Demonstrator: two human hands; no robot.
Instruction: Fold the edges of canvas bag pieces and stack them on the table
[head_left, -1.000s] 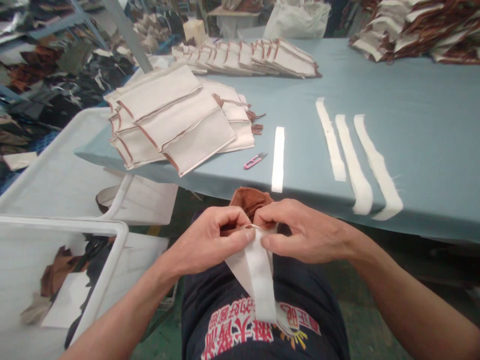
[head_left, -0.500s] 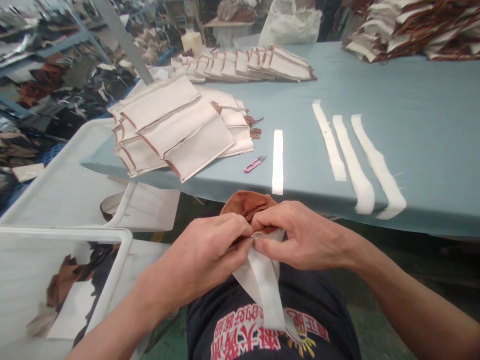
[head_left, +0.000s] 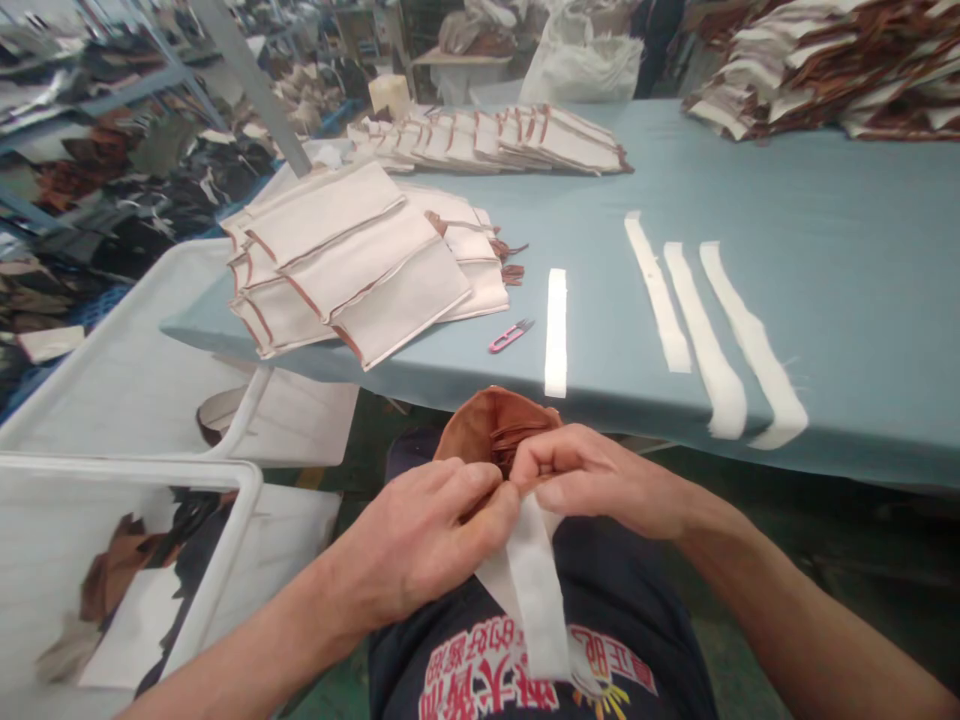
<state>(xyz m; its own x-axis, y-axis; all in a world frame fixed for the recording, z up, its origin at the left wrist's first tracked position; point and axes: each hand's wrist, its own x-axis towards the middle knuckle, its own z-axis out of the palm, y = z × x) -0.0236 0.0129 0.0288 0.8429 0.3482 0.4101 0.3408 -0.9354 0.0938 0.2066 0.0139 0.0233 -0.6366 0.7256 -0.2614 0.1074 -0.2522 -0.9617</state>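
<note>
Over my lap, just off the table's near edge, my left hand (head_left: 439, 525) and my right hand (head_left: 611, 480) meet on one brown leather piece (head_left: 474, 428) with a white backing. Both thumbs and forefingers are pinched on its edge. A white fabric strip (head_left: 541, 605) hangs down from between the fingers over the dark apron. The leather curves up beyond my hands, with gathered brown strands inside. My fingertips hide where the strip meets the piece. Nearest to them on the table are a short white strip (head_left: 556, 335) and pink thread snips (head_left: 511, 336).
The blue-grey table (head_left: 600, 225) bears stacked white panels with brown edges (head_left: 367, 250) at left, a row of similar panels (head_left: 495, 138) behind, three loose white strips (head_left: 709, 340) and a brown-and-white pile (head_left: 817, 70) at far right. White bins (head_left: 251, 540) with scraps stand at left.
My right fingers have shifted slightly away from my left along the piece's edge. More of the brown leather shows above my hands. The table things lie as before.
</note>
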